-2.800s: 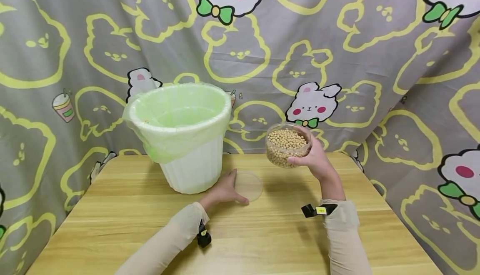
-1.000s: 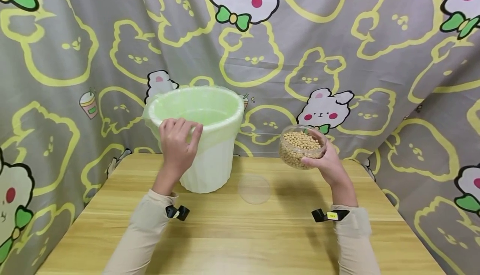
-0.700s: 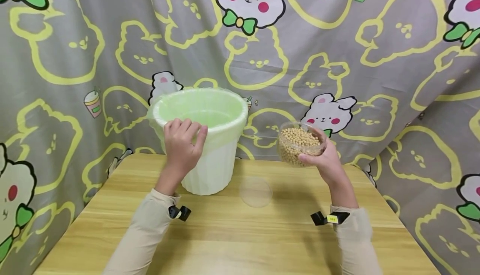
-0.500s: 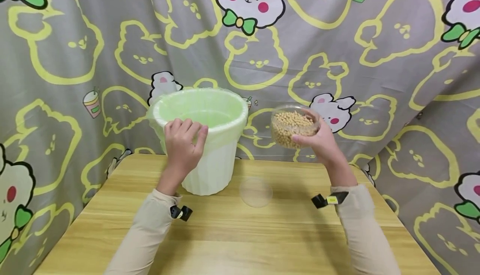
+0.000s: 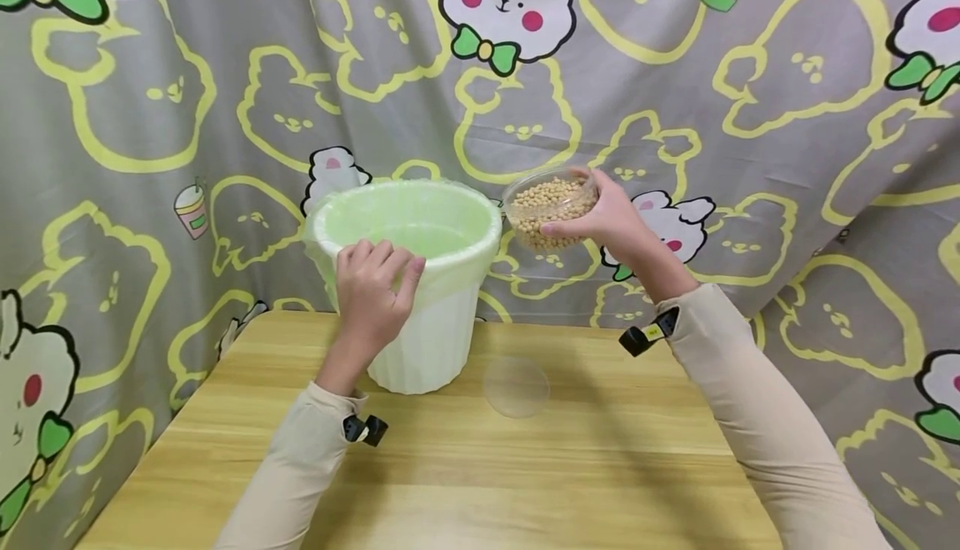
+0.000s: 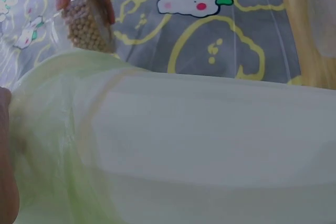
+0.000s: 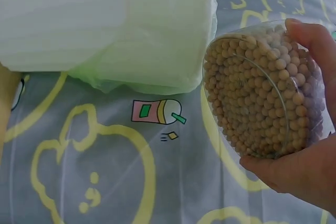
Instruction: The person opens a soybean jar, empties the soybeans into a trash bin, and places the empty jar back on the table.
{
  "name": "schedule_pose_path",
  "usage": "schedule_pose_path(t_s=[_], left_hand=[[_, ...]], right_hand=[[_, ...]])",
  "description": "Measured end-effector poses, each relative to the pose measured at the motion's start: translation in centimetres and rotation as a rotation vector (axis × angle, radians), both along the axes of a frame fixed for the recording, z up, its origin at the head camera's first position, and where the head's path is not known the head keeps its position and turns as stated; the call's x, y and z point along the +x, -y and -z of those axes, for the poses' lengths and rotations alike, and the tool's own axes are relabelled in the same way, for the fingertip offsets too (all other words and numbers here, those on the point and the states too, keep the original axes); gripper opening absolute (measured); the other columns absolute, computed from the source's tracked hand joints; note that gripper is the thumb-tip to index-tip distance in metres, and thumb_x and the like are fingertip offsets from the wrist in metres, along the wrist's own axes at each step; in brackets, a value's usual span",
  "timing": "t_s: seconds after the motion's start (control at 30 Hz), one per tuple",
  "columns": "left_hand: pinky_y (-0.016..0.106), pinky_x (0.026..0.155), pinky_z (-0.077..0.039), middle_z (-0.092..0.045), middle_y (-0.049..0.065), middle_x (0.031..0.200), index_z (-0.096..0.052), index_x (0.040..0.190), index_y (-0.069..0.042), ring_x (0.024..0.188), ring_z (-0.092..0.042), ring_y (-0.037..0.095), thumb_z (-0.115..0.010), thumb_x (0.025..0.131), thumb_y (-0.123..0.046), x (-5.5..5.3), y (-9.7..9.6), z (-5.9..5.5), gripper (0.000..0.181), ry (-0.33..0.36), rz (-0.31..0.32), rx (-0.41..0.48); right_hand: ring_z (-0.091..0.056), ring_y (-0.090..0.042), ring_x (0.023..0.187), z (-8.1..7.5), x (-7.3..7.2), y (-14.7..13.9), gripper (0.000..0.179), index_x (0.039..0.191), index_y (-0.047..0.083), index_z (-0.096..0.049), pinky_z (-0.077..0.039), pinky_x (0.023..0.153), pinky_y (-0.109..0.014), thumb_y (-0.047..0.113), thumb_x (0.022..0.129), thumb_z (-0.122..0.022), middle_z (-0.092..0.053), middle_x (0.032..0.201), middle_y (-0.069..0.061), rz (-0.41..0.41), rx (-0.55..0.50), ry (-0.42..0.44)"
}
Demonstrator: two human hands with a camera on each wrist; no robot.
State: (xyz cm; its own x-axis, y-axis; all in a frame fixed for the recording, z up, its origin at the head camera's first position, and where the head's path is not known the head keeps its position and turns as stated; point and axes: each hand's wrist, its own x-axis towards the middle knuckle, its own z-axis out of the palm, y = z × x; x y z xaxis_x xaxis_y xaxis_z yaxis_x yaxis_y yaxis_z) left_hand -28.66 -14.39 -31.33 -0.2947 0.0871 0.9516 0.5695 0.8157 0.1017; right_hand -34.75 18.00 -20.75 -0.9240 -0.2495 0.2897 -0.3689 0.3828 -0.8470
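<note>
My right hand (image 5: 611, 215) grips a clear round plastic container (image 5: 525, 232) filled with dried soybeans (image 5: 551, 193). It is in the air just right of the bin's rim, tilted slightly toward the bin. In the right wrist view the container's base (image 7: 244, 98) faces the camera, with thumb and fingers around its side. A white ribbed trash bin (image 5: 427, 358) stands upright on the table, lined with a pale green plastic bag (image 5: 453, 273). My left hand (image 5: 372, 296) holds the bin's near rim, its fingers curled over the edge; the fingertips are hidden inside.
A thin clear round lid (image 5: 516, 387) lies flat on the wooden table (image 5: 465, 475), to the right of the bin's foot. Behind and beside the table hangs a grey curtain (image 5: 645, 25) with cartoon animals. Black cameras sit on both wrists.
The left hand has left the lid for the bin's rim and stays there. The right hand has raised the soybean container and carried it left, close to the bin. The view has shifted slightly.
</note>
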Motion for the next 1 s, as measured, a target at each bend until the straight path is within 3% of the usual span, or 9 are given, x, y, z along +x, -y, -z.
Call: schedule_pose_path(t_s=[0.17,0.4,0.53,0.77,1.0], left_hand=[[0.052,0.084,-0.039,-0.058,0.010,0.071,-0.071,0.080,-0.005,0.073,-0.049,0.032,-0.056,0.100,-0.033,0.1,0.0,0.0,0.038,-0.005,0.019,0.014],[0.051,0.083,-0.039,-0.059,0.010,0.070,-0.071,0.078,-0.004,0.072,-0.049,0.032,-0.058,0.099,-0.032,-0.1,0.0,0.0,0.037,-0.026,0.020,0.027],[0.051,0.083,-0.038,-0.059,0.010,0.070,-0.072,0.079,-0.003,0.072,-0.048,0.032,-0.057,0.100,-0.032,-0.2,0.0,0.1,0.038,-0.026,0.021,0.028],[0.051,0.084,-0.038,-0.061,0.011,0.071,-0.073,0.080,-0.003,0.073,-0.049,0.032,-0.057,0.100,-0.032,-0.2,0.1,0.2,0.038,-0.027,0.028,0.032],[0.051,0.084,-0.038,-0.061,0.011,0.071,-0.073,0.081,-0.003,0.072,-0.048,0.031,-0.058,0.100,-0.031,-0.3,0.0,0.2,0.037,-0.030,0.029,0.029]], right_hand=[[-0.058,-0.024,0.117,-1.8,-0.6,1.1,0.106,0.157,0.012,-0.031,-0.054,0.094,-0.030,0.023,0.072,-0.094,-0.049,0.139,-0.013,0.002,0.090,-0.034],[-0.058,-0.022,0.111,-4.6,-1.7,2.5,0.105,0.153,0.010,-0.036,-0.056,0.088,-0.029,0.025,0.068,-0.096,-0.053,0.130,-0.010,-0.019,0.212,-0.068],[-0.055,-0.024,0.116,-5.9,-2.1,3.4,0.107,0.153,0.010,-0.037,-0.054,0.095,-0.037,0.026,0.066,-0.097,-0.052,0.135,-0.011,-0.026,0.329,-0.118],[-0.052,-0.028,0.120,-6.7,-2.6,4.7,0.116,0.155,0.004,-0.031,-0.048,0.104,-0.044,0.024,0.062,-0.098,-0.049,0.140,-0.015,-0.048,0.455,-0.158],[-0.054,-0.028,0.115,-6.9,-2.6,5.4,0.115,0.152,0.002,-0.032,-0.049,0.102,-0.043,0.022,0.060,-0.098,-0.051,0.134,-0.016,-0.061,0.548,-0.206]])
